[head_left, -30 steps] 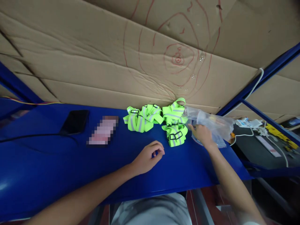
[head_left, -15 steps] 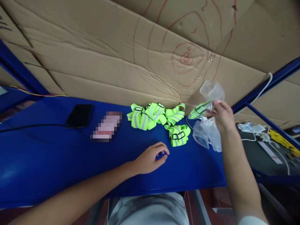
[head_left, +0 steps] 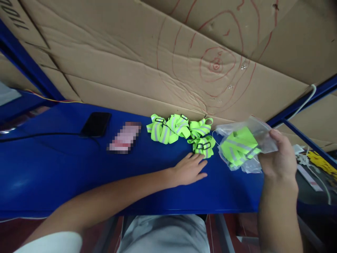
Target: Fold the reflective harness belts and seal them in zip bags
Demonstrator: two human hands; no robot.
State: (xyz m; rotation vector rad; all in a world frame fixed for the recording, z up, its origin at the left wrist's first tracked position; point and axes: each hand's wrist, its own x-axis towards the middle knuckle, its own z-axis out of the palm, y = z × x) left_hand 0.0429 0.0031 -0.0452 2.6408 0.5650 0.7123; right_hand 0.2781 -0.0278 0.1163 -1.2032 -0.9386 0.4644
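Note:
My right hand [head_left: 280,158] is closed on a clear plastic bag [head_left: 243,146] with a folded neon-yellow reflective band [head_left: 238,147] inside it, held just above the right end of the blue table [head_left: 65,168]. My left hand [head_left: 189,168] lies flat on the table, fingers stretched out towards the nearest loose band [head_left: 204,147]. Behind it a pile of several more yellow bands [head_left: 173,128] lies against the cardboard wall. More clear bags [head_left: 250,168] lie under the held one.
A black phone [head_left: 96,123] with a cable and a blurred pink item [head_left: 124,137] lie on the table's left half. A cardboard sheet [head_left: 163,59] with red scribbles backs the table. Beyond the right edge are white cables and yellow parts [head_left: 319,163] on a lower surface.
My right hand lowered the bag, and the band that hung at its mouth now sits inside it. My left hand uncurled and slid forward towards the nearest band.

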